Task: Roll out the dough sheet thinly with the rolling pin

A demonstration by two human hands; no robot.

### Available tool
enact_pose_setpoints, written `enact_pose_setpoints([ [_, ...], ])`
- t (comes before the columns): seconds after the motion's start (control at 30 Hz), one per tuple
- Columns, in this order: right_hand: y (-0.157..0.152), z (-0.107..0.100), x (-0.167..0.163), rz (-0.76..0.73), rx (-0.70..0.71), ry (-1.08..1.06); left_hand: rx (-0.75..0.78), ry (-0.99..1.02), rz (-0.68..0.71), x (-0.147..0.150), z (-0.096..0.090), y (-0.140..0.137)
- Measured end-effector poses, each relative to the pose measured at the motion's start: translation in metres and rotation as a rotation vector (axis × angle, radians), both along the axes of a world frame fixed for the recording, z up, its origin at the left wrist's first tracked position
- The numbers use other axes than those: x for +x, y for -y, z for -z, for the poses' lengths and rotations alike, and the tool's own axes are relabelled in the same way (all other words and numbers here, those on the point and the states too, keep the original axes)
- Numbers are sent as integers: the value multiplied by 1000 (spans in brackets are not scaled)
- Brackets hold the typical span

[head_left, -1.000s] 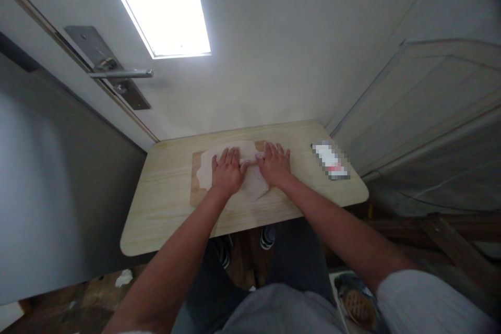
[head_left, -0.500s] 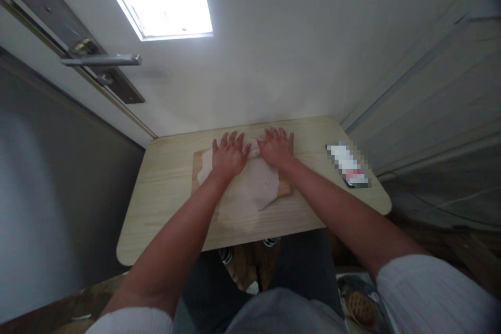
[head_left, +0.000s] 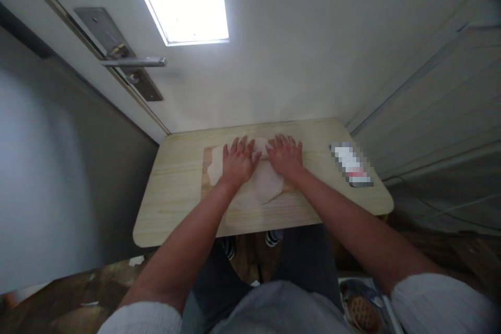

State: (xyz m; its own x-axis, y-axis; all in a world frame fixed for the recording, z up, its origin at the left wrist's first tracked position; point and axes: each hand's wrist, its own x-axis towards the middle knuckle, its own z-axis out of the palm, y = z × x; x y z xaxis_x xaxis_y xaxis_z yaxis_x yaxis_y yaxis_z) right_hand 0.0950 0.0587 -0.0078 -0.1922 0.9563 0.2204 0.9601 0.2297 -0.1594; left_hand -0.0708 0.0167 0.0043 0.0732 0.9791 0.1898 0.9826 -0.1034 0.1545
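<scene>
A pale, thin sheet with ragged edges lies on the table; its material is hard to make out. Beneath it a flat brown piece shows at the left and right. My left hand rests palm down on the sheet, fingers spread and pointing away from me. Beside it, my right hand presses flat across the sheet's far right part, fingers also apart. Both thumbs point toward each other over a slight ridge in the sheet. Parts of the sheet are hidden under the hands.
The small wooden table stands against a white door with a metal handle. A phone, its screen blurred out, lies on the table's right side. A round, brown patterned object sits low at the right.
The view has swung a little left, so the door handle and table sit farther right. Both hands stay flat and have slid slightly toward me; more of the sheet's far edge shows.
</scene>
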Motion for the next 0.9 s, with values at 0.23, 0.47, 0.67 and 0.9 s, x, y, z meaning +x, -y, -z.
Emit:
enact_pose_setpoints([
  [0.23,56,11,19,-15,25,18,38,40,66,6,3,52],
  [0.47,69,16,40,-100,85,-3,52,103,54,-2,-2,62],
  [0.67,68,5,7,-233,104,-64,138,87,-54,-31,-9,105],
  [0.9,80,-8,-84,-302,-32,-56,129,75,-296,-49,3,163],
])
